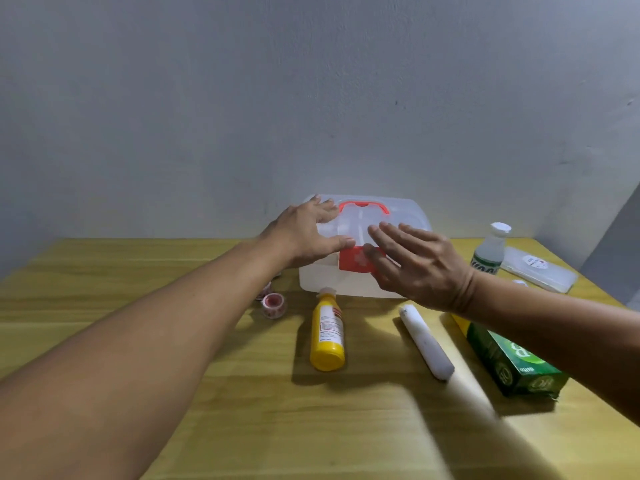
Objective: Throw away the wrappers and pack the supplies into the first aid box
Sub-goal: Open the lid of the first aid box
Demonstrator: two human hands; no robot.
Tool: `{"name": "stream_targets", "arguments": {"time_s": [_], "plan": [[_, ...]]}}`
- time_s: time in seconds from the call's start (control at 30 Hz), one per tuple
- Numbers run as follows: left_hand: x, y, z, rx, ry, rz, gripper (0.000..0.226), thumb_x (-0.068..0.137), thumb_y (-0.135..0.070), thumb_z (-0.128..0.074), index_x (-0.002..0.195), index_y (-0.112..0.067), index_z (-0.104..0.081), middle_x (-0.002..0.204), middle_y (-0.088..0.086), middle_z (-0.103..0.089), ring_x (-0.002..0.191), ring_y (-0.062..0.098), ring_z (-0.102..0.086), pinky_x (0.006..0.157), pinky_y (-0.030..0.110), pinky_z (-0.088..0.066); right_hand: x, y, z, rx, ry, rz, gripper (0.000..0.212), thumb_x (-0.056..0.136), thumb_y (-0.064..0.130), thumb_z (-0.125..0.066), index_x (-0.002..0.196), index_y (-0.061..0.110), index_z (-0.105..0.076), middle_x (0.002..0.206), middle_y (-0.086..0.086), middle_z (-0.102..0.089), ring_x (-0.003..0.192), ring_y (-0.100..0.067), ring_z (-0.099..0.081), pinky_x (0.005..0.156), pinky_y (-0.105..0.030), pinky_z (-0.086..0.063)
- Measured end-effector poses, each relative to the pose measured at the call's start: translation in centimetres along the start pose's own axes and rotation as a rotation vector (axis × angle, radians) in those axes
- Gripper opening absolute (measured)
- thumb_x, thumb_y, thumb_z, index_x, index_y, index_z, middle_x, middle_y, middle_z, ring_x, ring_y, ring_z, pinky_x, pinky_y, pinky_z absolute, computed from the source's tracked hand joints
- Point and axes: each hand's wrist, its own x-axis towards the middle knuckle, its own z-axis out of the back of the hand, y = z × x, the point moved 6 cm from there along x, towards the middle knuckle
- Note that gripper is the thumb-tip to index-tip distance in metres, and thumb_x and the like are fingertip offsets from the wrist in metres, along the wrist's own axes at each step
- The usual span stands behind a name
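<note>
A translucent white first aid box [408,216] with a red handle and red front latch stands closed at the back of the wooden table. My left hand [304,233] lies flat on the left of its lid, thumb at the front edge. My right hand [419,265] hovers in front of the latch with fingers spread, holding nothing. Before the box lie a yellow bottle [327,332], a white roll [426,341], a green carton [512,362] partly under my right forearm, and small tape rolls [273,304].
A clear bottle with a white cap and green label [490,251] stands right of the box. A flat translucent case [540,268] lies behind it near the table's right edge. A grey wall rises just behind the box.
</note>
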Motion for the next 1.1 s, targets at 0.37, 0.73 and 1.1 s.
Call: {"name": "stream_targets", "arguments": {"time_s": [0.37, 0.73, 1.1], "plan": [[-0.1, -0.4, 1.1, -0.303, 0.120, 0.078, 0.042, 0.103, -0.024, -0.038, 0.140, -0.005, -0.047, 0.153, 0.012, -0.037, 0.146, 0.024, -0.025, 0.119, 0.033, -0.016, 0.6, -0.6, 0.7, 0.110, 0.229, -0.099, 0.023, 0.094, 0.013, -0.055, 0.101, -0.004, -0.069, 0.111, -0.025, -0.069, 0.103, -0.038, -0.067, 0.079, -0.049, -0.058], [-3.4, 0.8, 0.5, -0.699, -0.247, 0.366, 0.087, 0.080, -0.015, -0.049, 0.154, -0.020, -0.002, 0.163, 0.004, -0.011, 0.147, 0.026, -0.021, 0.118, 0.043, -0.025, 2.5, -4.6, 1.6, 0.324, 0.229, -0.620, 0.023, 0.097, 0.015, -0.048, 0.110, 0.006, -0.065, 0.121, -0.012, -0.068, 0.121, -0.033, -0.057, 0.097, -0.054, -0.047], [-1.3, -0.8, -0.3, 0.022, -0.247, 0.203, 0.050, 0.094, -0.039, -0.043, 0.136, -0.012, -0.043, 0.147, 0.008, -0.042, 0.136, 0.025, -0.037, 0.111, 0.041, -0.032, 6.7, -12.5, -0.7, 0.222, 0.172, -0.780, 0.024, 0.096, 0.023, -0.052, 0.106, 0.010, -0.070, 0.095, -0.018, -0.062, 0.080, -0.033, -0.059, 0.059, -0.036, -0.046]]}}
